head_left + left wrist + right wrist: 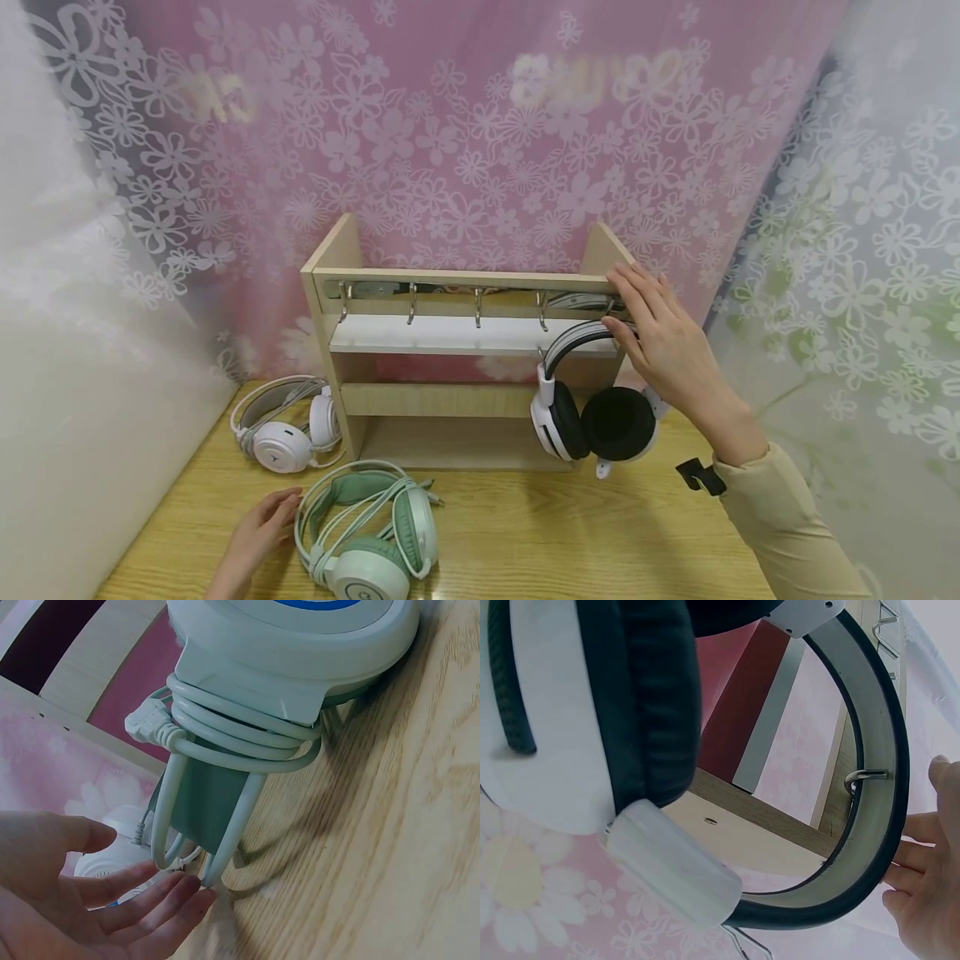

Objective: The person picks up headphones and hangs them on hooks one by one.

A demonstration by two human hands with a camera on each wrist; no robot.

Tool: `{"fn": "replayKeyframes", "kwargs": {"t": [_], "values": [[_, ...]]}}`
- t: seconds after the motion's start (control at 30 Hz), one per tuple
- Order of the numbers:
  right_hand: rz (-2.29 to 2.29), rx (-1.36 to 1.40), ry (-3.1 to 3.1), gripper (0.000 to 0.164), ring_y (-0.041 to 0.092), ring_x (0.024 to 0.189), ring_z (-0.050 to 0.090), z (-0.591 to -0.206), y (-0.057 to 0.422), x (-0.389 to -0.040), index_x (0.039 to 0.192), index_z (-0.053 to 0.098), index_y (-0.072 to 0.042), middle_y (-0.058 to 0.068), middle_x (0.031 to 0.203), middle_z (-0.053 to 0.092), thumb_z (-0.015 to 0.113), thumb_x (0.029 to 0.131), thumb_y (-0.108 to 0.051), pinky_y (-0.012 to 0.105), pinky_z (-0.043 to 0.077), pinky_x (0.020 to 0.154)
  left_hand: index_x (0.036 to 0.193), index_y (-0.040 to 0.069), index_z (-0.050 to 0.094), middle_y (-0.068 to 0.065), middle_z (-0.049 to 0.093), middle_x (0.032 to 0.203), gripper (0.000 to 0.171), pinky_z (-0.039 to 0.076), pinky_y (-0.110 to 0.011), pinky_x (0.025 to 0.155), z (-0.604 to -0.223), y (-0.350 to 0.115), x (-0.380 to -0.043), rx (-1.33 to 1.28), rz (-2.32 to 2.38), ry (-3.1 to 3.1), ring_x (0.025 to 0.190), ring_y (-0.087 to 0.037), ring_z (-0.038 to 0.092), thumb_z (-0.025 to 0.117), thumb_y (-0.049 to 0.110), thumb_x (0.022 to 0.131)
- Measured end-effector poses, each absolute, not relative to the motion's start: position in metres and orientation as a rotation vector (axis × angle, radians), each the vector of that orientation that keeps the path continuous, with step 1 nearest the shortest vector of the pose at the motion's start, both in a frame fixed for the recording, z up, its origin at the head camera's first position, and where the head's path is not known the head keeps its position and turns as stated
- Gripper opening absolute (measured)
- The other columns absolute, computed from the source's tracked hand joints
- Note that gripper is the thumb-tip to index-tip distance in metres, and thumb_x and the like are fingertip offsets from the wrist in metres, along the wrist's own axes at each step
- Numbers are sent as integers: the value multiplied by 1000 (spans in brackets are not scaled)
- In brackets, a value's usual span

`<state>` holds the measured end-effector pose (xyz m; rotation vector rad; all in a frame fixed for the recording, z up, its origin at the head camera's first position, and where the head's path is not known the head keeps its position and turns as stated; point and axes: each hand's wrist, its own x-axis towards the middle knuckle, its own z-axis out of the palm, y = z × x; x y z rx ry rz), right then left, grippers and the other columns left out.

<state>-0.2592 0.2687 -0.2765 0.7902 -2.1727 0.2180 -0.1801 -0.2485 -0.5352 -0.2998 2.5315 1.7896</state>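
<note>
Green headphones lie on woodgrain tabletop (pink floral curtain behind); left hand and right hand unclenched.

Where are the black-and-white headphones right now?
In the head view, the black-and-white headphones hang from a metal hook at the right end of the wooden rack, beside the right hand.

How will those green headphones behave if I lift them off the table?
The green headphones will probably keep their shape, since the band looks stiff. The cable, looped round the band, may swing or snag. The smooth earcup shell might feel slippery.
</note>
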Motion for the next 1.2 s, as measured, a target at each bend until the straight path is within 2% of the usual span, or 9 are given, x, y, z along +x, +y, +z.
{"fn": "replayKeyframes", "kwargs": {"t": [0.1,0.27,0.53,0.73,0.9,0.97,1.1,1.2], "values": [[217,793,-2165,67,40,145,38,-276,268,-259,151,44,1,21,154,45,35,108,-51,48,19,124,140,-14,47,-33,56,137,47,60,-38,84,-536,-249,-180,-328,1778,2514,117,-37,65,44,22,110],[214,794,-2162,67,41,144,38,-276,268,-259,151,44,1,22,153,45,34,109,-51,48,18,125,138,-14,49,-32,59,134,47,60,-33,77,-539,-249,-180,-354,1753,2495,109,-31,68,45,23,110],[211,790,-2174,59,40,145,37,-275,269,-258,151,43,1,22,153,45,49,107,-38,50,18,124,135,-20,46,-29,65,116,49,61,-33,70,-543,-250,-179,-388,1731,2460,93,-26,70,48,22,108],[211,792,-2178,59,40,146,36,-276,268,-259,151,43,2,22,154,44,50,107,-37,50,18,124,131,-23,47,-20,69,103,49,61,-32,69,-545,-250,-179,-396,1704,2453,89,-23,70,51,19,107],[207,787,-2184,58,40,145,36,-277,269,-259,151,43,1,22,153,44,57,104,-30,50,18,124,128,-27,47,-24,70,104,50,61,-31,69,-546,-252,-180,-351,1680,2425,89,-22,69,50,18,108],[206,785,-2183,58,40,145,37,-276,269,-259,151,43,1,22,153,45,55,105,-33,50,19,124,127,-27,48,-22,70,103,49,60,-30,68,-546,-252,-180,-342,1677,2418,87,-20,68,50,18,108],[202,780,-2182,58,40,145,37,-276,269,-259,151,43,1,22,153,45,59,103,-28,50,19,124,124,-27,51,-18,71,99,47,60,-30,68,-547,-252,-181,-354,1680,2409,85,-18,67,51,17,107],[201,778,-2183,63,40,145,37,-276,269,-259,151,43,1,22,153,45,68,95,-16,49,18,125,124,-27,52,-20,72,100,48,60,-31,69,-546,-251,-180,-365,1683,2404,86,-20,69,51,18,107]]}}
